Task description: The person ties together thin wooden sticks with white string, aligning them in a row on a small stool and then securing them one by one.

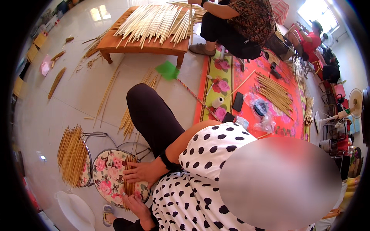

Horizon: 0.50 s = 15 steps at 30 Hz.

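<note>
A small bundle of thin tan stalks [130,187] lies across a round floral-covered stool [106,169]. My right hand [143,171], with a black band at its wrist, rests over the bundle, its fingers stretched across the stalks. Lower down, my left hand [135,205] has its fingers bent against the nearer end of the bundle, gripping it. Beside this stool, a larger pile of stalks [71,156] covers most of a second stool. My dark-trousered knee [148,102] rises beyond my right hand.
More stalks [129,119] lie on the tiled floor. A wooden table [125,48] bears many pale stalks; a person [241,27] sits beside it. A green fly swatter [167,71] lies near a red floral mat [283,125] holding a phone [237,101], thread spool [217,102] and stalks. A white curved object [75,210] stands lower left.
</note>
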Motion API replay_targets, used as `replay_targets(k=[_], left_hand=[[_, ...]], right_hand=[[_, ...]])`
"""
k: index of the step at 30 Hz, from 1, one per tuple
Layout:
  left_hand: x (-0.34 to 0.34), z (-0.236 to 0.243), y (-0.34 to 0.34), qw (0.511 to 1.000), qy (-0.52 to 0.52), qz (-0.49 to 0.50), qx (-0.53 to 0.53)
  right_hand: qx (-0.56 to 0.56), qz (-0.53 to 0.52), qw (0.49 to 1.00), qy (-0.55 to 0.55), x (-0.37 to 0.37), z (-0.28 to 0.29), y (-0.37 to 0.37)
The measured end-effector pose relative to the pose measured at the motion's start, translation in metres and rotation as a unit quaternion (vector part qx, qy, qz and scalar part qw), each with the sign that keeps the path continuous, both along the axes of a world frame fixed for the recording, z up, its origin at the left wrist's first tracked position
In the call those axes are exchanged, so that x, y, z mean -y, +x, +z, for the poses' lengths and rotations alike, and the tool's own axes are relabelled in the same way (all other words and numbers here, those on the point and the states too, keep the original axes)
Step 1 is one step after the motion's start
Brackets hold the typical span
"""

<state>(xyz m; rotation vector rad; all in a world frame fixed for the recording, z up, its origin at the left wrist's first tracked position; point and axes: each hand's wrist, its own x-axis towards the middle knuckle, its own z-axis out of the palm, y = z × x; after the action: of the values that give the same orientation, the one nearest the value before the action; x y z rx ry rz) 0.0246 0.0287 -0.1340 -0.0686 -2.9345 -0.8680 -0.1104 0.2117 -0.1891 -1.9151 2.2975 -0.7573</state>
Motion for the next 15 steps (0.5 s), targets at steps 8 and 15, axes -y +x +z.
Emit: replay_targets(k=[8,15], left_hand=[[0.006,-0.009,0.002,0.998,-0.056,-0.029,-0.004],[0.012,-0.022,0.008,0.992,-0.114,-0.044,-0.019]], right_hand=[[0.005,0.008,1.0,-0.006,0.008,0.004,0.001],[0.008,0.017,1.0,-0.002,0.014,0.004,0.003]])
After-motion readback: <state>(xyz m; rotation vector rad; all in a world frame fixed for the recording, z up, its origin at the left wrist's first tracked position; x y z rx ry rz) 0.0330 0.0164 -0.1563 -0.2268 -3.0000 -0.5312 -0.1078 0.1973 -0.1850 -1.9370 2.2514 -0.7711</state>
